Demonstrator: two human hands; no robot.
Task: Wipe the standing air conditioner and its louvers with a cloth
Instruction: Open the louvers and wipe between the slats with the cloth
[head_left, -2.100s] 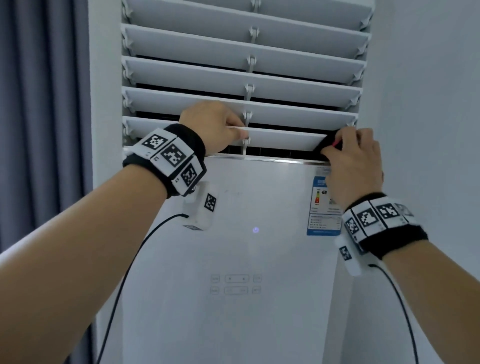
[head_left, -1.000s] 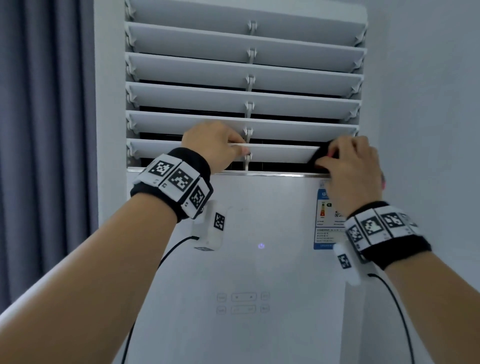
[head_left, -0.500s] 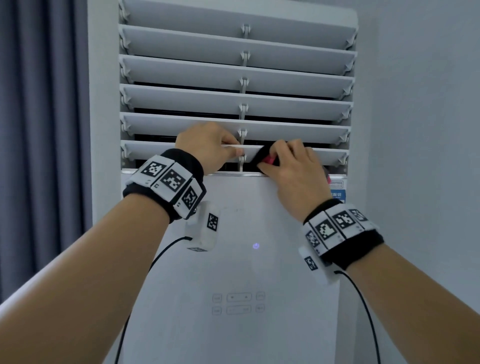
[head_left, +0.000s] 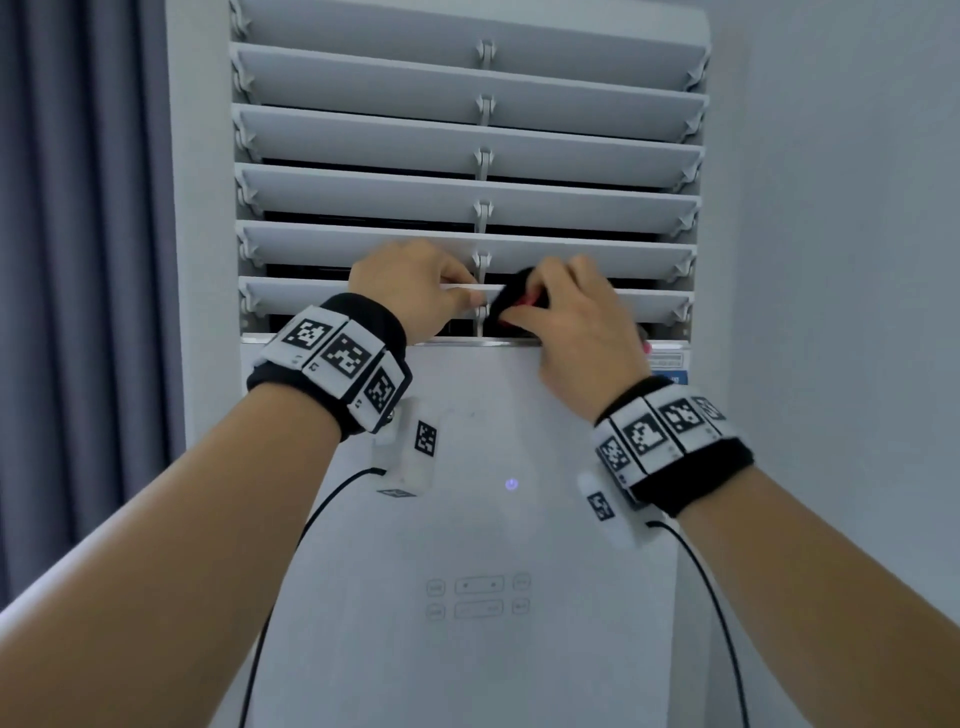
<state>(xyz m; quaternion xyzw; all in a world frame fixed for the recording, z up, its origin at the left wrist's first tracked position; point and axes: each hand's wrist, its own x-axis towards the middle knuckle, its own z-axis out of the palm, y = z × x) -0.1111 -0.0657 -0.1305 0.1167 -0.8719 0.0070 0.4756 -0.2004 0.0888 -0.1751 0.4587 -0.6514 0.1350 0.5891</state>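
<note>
While both arms reach up, left hand (head_left: 415, 296) pinches bottom louver (head_left: 291, 299) of white standing AC (head_left: 493, 545); right hand (head_left: 582, 332) clamped on dark cloth (head_left: 514, 299) against same slat. Grey curtain (head_left: 78, 260) left, plain wall (head_left: 841, 260) right.

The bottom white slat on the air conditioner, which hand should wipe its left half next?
The right hand, probably. It already grips the dark cloth against the bottom white slat near the middle clip. The left hand has no cloth; it only pinches that slat's edge to steady it.
</note>
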